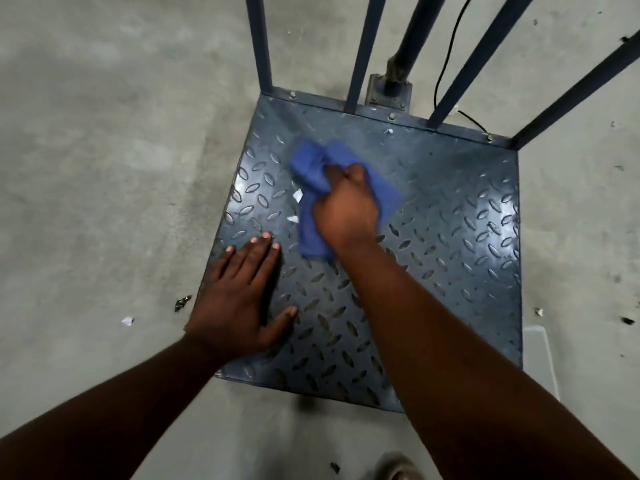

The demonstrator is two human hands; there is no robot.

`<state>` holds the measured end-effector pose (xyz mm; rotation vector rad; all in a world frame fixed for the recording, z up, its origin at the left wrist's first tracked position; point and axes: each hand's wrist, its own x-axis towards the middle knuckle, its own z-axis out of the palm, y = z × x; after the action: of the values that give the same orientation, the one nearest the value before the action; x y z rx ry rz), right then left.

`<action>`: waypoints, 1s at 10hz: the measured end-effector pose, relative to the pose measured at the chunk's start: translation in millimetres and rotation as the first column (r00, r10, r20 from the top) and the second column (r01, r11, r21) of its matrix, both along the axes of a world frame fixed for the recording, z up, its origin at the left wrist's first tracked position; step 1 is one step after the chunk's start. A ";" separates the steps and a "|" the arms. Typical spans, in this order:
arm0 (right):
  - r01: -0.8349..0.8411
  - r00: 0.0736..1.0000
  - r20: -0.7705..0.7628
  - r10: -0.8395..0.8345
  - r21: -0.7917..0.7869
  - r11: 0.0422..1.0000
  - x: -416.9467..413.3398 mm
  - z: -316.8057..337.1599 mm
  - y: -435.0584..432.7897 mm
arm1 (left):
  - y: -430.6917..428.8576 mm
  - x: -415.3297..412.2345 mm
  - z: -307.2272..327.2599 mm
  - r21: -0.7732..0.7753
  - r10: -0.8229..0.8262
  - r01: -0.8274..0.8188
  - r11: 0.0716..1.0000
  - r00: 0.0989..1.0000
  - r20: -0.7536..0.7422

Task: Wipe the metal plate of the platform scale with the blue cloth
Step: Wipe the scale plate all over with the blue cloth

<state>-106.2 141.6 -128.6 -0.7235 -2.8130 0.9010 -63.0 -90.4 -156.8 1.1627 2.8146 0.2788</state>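
No readable text or labels anywhere.

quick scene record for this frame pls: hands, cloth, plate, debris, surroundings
right hand: grips the bunched cloth, pressing it on the plate
left hand: flat on the plate's near-left part, fingers straight
plate: blue-grey tread pattern, on a concrete floor
debris: white scraps on the plate left of the cloth, one near the far edge
rails: blue bars rising from the far edge
cable: black, behind the rails
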 end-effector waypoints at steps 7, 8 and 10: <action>-0.064 0.967 -0.254 -0.012 -0.287 0.956 -40.2 33.8 -14.2 | 0.1 -0.3 -1.3 0.002 0.000 0.000 1.000 1.000 0.014; -0.043 0.968 -0.237 0.081 0.160 0.986 -30.6 32.7 53.3 | 0.4 0.6 -1.4 0.022 0.001 -0.001 1.000 1.000 0.016; -0.134 0.980 -0.062 0.189 0.494 0.859 -49.3 27.0 117.8 | 0.6 0.8 -3.8 0.031 -0.011 0.011 0.999 1.000 -0.005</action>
<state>-155.5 259.4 -101.6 -0.3556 -2.8446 0.2012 -62.2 -89.8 -160.6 1.1869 2.8168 0.3208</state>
